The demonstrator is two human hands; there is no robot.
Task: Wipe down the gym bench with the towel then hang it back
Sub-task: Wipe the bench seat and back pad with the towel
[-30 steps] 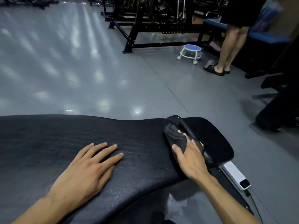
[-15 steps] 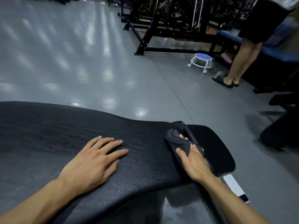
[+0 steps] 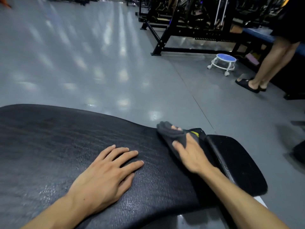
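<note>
Dark grey and bunched, the towel point(image 3: 173, 133) lay at the right end of the black textured bench point(image 3: 69, 142), your right hand point(image 3: 191, 154) clasping it with fingers wrapped through its folds; your left hand point(image 3: 105, 176) rested flat, fingers spread.

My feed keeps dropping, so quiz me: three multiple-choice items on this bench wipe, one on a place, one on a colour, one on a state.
1. Where is the towel?
A. at the gap between the bench pads
B. on the floor
C. hung on the rack

2. What colour is the stool seat?
A. red
B. blue
C. green

3. How is the left hand?
A. fisted
B. lifted
C. flat on the bench

Key: 1 A, the right hand presses it there; 2 B, blue top on a white frame; 3 C, fingers spread on the pad.
</note>
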